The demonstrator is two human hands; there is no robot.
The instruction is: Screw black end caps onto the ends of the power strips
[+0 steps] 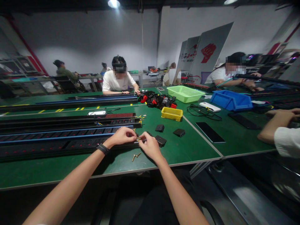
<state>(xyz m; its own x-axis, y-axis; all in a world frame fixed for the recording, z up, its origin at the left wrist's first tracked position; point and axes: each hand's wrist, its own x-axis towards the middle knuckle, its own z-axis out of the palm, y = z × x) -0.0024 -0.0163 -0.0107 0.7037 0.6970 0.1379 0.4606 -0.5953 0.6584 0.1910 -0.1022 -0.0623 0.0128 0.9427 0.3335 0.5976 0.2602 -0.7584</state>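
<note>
Clock centred on the hands, twelve pointing away across the table [192, 151]. Both hands meet at the right end of the front strip [70, 145], which runs out toward nine. Left hand [123, 136], wearing a dark wristband [103, 149], reaches in from the nine side, thumb and forefinger curled tip to tip or nearly so. Right hand [149, 145] on the three side, fingers bent and drawn in toward the left's. Small brass bit [138, 138] between the fingertips; cannot tell which hand pinches it, or whether both do. Loose brass screws [133, 157] at six, on the table near the edge. Black cap [160, 140] at three, just beside the right hand; second cap [159, 128] at two; third cap [179, 132] farther out, nearly at three. Yellow bin [172, 117] toward two; heap of black and red parts [156, 101] at one; green basket [180, 96] between one and two, beyond the bin. Phone [210, 132] at three, well apart. A co-worker [118, 83] sits across, just short of twelve.
</note>
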